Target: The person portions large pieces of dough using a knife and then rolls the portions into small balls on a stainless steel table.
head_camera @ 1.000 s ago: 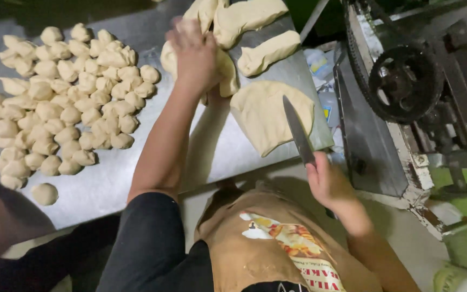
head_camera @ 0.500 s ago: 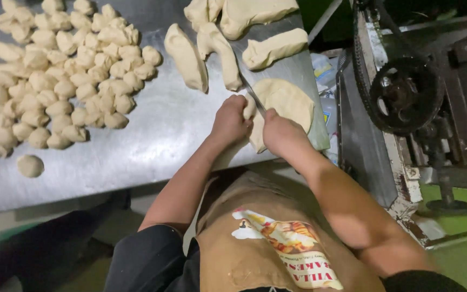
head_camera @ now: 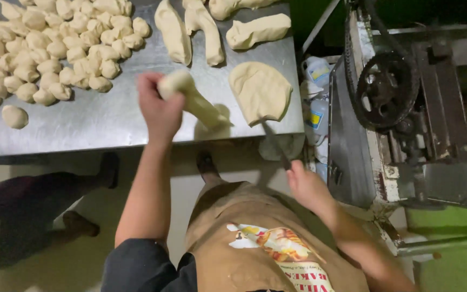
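**Apron and dark sleeve**

The person wears a tan-brown apron [head_camera: 255, 227] with a printed picture patch and lettering low on the chest. A dark short sleeve [head_camera: 136, 265] covers the left upper arm. Both forearms are bare, and so are the left hand [head_camera: 160, 108] and right hand [head_camera: 306, 186]. A dark shoe [head_camera: 206, 165] shows below.

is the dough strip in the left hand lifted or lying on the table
Lifted: the left hand grips the dough strip by its top end, the lower tip stretching down to the steel table.
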